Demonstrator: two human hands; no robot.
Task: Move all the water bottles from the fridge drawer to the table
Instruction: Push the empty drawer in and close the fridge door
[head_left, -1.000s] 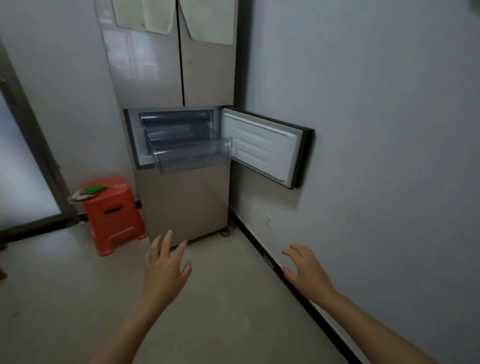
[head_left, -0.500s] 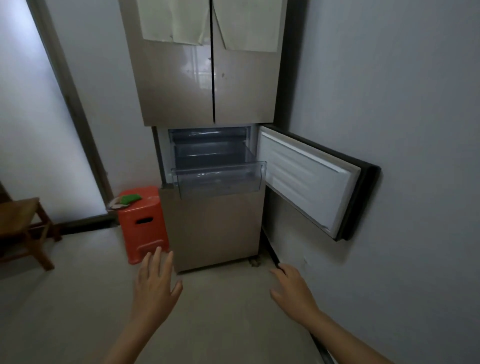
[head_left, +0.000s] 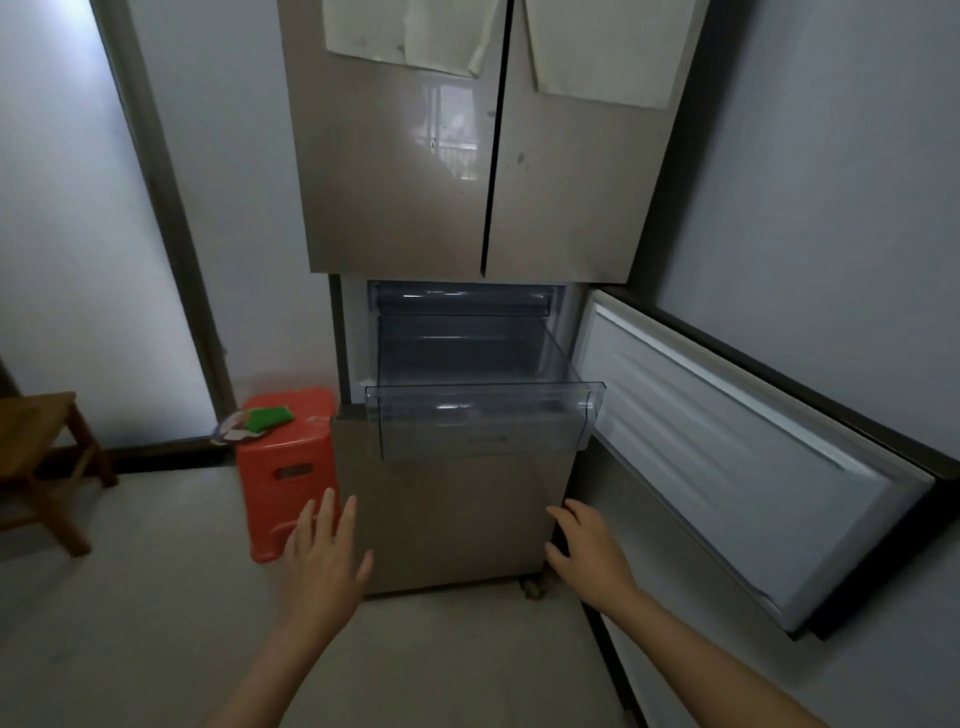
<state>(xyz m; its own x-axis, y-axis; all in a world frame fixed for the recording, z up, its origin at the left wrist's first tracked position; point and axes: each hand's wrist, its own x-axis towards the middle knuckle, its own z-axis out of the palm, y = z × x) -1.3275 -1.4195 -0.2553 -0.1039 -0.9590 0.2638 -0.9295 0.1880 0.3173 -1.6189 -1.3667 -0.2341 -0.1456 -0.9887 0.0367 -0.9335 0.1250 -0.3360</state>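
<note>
While the fridge drawer (head_left: 483, 415) at twelve o'clock stood out — seemingly bottleless — left hand (head_left: 322, 566) and right hand (head_left: 587, 551) hovered, grips apart, empty; closing judged next.

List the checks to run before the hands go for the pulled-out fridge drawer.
1. Compartment door swung open to the right, out of the way: ok.
2. Clear drawer pulled out towards the person: ok.
3. Water bottles to pick: none shows through the drawer's clear front or from above: not ok.
4. Left hand free, fingers straight, holding nothing: ok.
5. Right hand free, fingers relaxed, holding nothing: ok.
6. Table ready to take bottles: not in view: cannot tell.
</note>
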